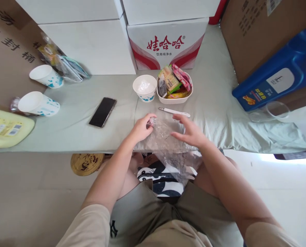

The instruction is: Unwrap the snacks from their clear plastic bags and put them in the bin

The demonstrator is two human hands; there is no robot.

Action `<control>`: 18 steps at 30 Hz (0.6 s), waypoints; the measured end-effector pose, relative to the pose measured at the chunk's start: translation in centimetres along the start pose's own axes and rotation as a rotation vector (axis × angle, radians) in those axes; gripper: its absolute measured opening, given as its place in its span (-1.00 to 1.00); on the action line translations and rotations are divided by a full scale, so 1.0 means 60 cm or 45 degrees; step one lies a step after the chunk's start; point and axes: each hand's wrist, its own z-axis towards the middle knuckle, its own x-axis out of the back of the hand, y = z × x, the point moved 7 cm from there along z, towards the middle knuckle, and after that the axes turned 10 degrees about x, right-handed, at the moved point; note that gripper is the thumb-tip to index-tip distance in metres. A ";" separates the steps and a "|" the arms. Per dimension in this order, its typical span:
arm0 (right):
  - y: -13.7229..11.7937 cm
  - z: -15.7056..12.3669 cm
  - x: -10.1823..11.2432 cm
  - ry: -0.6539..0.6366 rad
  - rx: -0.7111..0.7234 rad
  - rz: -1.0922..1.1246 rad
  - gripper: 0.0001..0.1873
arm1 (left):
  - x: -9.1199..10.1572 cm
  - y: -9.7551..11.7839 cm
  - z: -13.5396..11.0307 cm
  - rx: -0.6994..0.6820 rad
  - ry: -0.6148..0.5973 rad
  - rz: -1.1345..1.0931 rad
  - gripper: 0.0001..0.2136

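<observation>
A crumpled sheet of clear plastic film (165, 137) hangs over the table's front edge and down toward my lap. My left hand (142, 127) is closed on a gathered end of it. On the other side of the film, my right hand (190, 132) has its thumb and fingers apart, with nothing visible between them. Just beyond the hands lies a white-handled craft knife (177, 112). Behind it stand a paper cup (145, 90) with clear plastic inside and a white bowl (174, 101) holding several colourful snack packets.
A black phone (103, 112) lies left of my hands. Two paper cups (39, 104) lean at the far left beside a pale yellow bottle (8, 128). White cartons (165, 44) line the back. At right are a blue bottle (273, 75) and a clear plastic cup (278, 110).
</observation>
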 end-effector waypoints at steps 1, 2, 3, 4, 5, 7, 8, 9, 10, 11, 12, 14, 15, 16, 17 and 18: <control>-0.002 0.009 -0.017 -0.074 -0.010 0.053 -0.14 | -0.004 0.006 -0.002 -0.044 0.001 -0.038 -0.54; -0.003 0.015 -0.031 -0.141 -0.034 0.095 -0.08 | -0.005 0.012 -0.003 -0.094 0.016 -0.088 -0.56; -0.004 0.020 -0.045 -0.211 -0.062 0.129 -0.13 | -0.004 0.016 -0.004 -0.150 0.041 -0.152 -0.58; -0.005 0.023 -0.056 -0.283 -0.086 0.159 -0.28 | 0.002 0.019 -0.004 -0.207 0.081 -0.225 -0.59; -0.007 0.025 -0.064 -0.342 -0.098 0.190 -0.49 | 0.010 0.018 -0.004 -0.258 0.137 -0.295 -0.60; -0.010 0.026 -0.068 -0.380 -0.102 0.269 -0.81 | 0.034 0.009 -0.003 -0.315 0.288 -0.421 -0.55; -0.010 0.026 -0.065 -0.343 -0.114 0.332 -0.84 | 0.047 -0.001 -0.001 -0.298 0.377 -0.502 -0.51; -0.008 0.027 -0.059 -0.270 -0.143 0.412 -0.83 | 0.057 -0.014 0.001 -0.240 0.442 -0.612 -0.48; -0.003 0.028 -0.052 -0.174 -0.190 0.500 -0.82 | 0.060 -0.027 0.006 -0.136 0.440 -0.753 -0.47; 0.002 0.029 -0.046 -0.073 -0.243 0.583 -0.79 | 0.052 -0.038 0.012 -0.001 0.347 -0.913 -0.48; 0.007 0.030 -0.041 0.022 -0.292 0.652 -0.76 | 0.033 -0.043 0.017 0.143 0.172 -1.071 -0.46; 0.014 0.032 -0.031 0.188 -0.346 0.724 -0.71 | -0.019 -0.030 0.015 0.380 -0.281 -1.267 -0.41; 0.015 0.034 -0.027 0.254 -0.352 0.743 -0.69 | -0.040 -0.019 0.010 0.454 -0.446 -1.284 -0.41; 0.016 0.035 -0.025 0.308 -0.352 0.771 -0.66 | -0.055 -0.010 0.006 0.509 -0.526 -1.262 -0.44; 0.018 0.037 -0.026 0.338 -0.356 0.812 -0.62 | -0.063 -0.005 0.006 0.554 -0.528 -1.224 -0.52; 0.019 0.038 -0.030 0.336 -0.371 0.858 -0.57 | -0.066 -0.004 0.008 0.594 -0.483 -1.179 -0.61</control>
